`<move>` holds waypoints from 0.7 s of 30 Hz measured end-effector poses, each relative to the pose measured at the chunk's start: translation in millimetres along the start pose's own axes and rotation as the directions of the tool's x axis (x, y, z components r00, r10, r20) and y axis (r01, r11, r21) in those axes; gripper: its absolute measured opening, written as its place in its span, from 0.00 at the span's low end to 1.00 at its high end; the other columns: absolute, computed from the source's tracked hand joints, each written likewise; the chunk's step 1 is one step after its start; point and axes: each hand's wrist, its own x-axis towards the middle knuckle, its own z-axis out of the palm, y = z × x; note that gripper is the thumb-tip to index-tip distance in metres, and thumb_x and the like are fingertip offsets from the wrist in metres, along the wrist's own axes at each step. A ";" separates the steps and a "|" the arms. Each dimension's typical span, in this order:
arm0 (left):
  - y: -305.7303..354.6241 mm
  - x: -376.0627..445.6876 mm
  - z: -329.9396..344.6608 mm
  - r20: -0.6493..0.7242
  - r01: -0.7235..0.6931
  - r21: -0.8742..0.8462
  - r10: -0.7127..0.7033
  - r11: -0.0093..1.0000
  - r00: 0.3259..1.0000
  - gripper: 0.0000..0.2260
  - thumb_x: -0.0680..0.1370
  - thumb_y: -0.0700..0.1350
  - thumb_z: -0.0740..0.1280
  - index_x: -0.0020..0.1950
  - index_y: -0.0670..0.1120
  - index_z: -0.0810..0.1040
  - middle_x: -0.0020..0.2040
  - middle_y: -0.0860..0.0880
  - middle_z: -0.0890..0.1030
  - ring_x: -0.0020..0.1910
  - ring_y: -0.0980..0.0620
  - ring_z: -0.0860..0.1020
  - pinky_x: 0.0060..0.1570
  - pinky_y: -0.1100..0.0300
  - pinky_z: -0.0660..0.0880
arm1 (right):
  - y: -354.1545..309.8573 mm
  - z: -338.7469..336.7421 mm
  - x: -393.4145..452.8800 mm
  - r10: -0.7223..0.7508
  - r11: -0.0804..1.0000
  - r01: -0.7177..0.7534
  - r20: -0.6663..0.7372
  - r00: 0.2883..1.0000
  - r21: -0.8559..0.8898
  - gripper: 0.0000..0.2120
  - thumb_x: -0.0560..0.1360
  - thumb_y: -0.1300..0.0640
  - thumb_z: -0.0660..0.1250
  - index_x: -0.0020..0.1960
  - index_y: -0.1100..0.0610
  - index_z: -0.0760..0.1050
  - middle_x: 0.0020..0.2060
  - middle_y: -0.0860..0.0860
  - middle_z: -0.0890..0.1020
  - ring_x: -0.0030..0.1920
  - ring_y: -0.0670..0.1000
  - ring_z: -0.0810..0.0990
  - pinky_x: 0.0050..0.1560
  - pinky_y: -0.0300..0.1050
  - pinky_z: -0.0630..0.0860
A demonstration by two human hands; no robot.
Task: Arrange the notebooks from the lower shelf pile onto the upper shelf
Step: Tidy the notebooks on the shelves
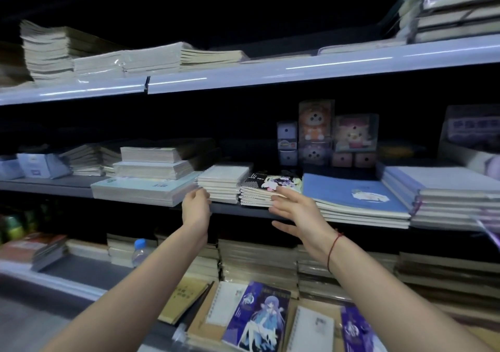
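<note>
A small stack of white notebooks [222, 182] and a stack with a black anime cover [263, 189] sit side by side at the front of the middle shelf [238, 208]. My left hand [196, 208] touches the lower left corner of the white stack with curled fingertips. My right hand [293, 211] has its fingers spread against the front right corner of the black-covered stack. On the lower shelf lie a purple anime notebook [257, 316], spiral notebooks [226, 304] and tall piles of notebooks [257, 262].
A blue notebook stack [354, 197] lies right of my right hand, a pale wide stack [140, 189] left of my left hand. Toy boxes [315, 132] stand behind. A water bottle [140, 251] stands on the lower shelf. The top shelf [270, 74] holds more stacks.
</note>
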 end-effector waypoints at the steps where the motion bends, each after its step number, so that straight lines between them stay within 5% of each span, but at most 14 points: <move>1: 1.1 -8.5 3.2 0.026 0.003 -0.014 -0.002 1.000 1.000 0.10 0.81 0.44 0.56 0.59 0.44 0.72 0.50 0.47 0.77 0.51 0.49 0.75 0.58 0.53 0.71 | -0.1 -3.2 -3.7 0.003 1.000 -0.003 -0.003 1.000 0.003 0.21 0.78 0.60 0.64 0.70 0.54 0.69 0.62 0.50 0.77 0.58 0.49 0.79 0.57 0.49 0.79; 10: -16.4 -67.3 39.8 0.262 0.092 0.006 -0.090 0.996 0.961 0.11 0.82 0.47 0.56 0.61 0.46 0.72 0.55 0.45 0.82 0.52 0.48 0.80 0.55 0.54 0.75 | 17.6 -26.9 -31.2 0.056 0.998 -0.056 -0.036 0.998 0.012 0.17 0.77 0.60 0.66 0.65 0.53 0.74 0.59 0.53 0.80 0.58 0.51 0.79 0.56 0.50 0.79; 13: -27.8 -89.3 48.4 0.352 0.173 0.001 -0.162 0.985 0.922 0.12 0.82 0.49 0.56 0.61 0.47 0.72 0.52 0.45 0.83 0.51 0.48 0.81 0.51 0.57 0.75 | 27.6 -37.7 -39.5 0.067 0.998 -0.067 -0.046 0.997 -0.009 0.17 0.77 0.61 0.65 0.66 0.54 0.74 0.57 0.52 0.81 0.57 0.51 0.80 0.58 0.52 0.77; 17: -51.7 -108.4 57.6 0.438 0.258 0.055 -0.256 0.965 0.862 0.17 0.81 0.52 0.56 0.63 0.46 0.75 0.56 0.44 0.82 0.55 0.46 0.80 0.59 0.52 0.71 | 44.5 -55.1 -47.8 0.058 0.996 -0.063 -0.074 0.996 -0.059 0.17 0.77 0.62 0.65 0.66 0.57 0.73 0.59 0.55 0.80 0.54 0.51 0.81 0.58 0.46 0.76; 21: -89.0 -124.3 60.3 0.466 0.349 0.078 -0.343 0.934 0.815 0.18 0.81 0.53 0.56 0.64 0.44 0.75 0.58 0.45 0.81 0.55 0.47 0.79 0.53 0.55 0.73 | 70.3 -81.2 -62.5 0.127 0.987 -0.137 -0.125 0.984 -0.078 0.16 0.78 0.61 0.65 0.65 0.54 0.74 0.58 0.52 0.81 0.56 0.50 0.80 0.59 0.49 0.75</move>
